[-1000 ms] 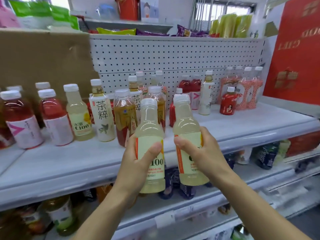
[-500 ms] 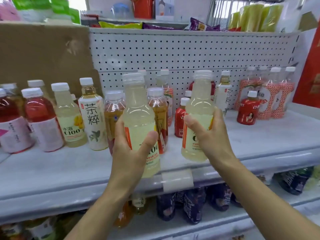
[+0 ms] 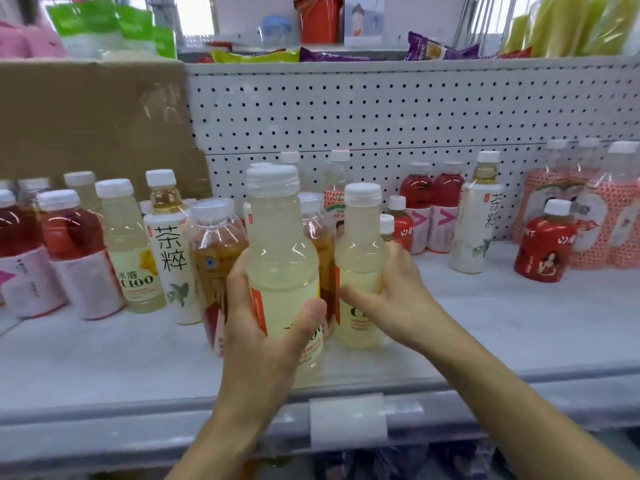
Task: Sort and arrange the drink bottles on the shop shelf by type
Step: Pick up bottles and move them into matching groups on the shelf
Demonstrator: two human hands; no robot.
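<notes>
- Head view: left hand (image 3: 263, 327) grasps one pale bottle (image 3: 280, 265) near the shelf (image 3: 519, 334) front edge.
- Likewise, right hand (image 3: 391, 299) grasps second pale bottle (image 3: 360, 258), just beside the first.

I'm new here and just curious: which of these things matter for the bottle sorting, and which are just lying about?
In the job: pale yellow bottle in left hand, its twin in right hand, red drinks, tea bottle, shelf.
Lying about: cardboard sheet, snack packets, red tub.

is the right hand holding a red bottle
No, the right hand grips a pale yellow bottle, not a red one.
</notes>
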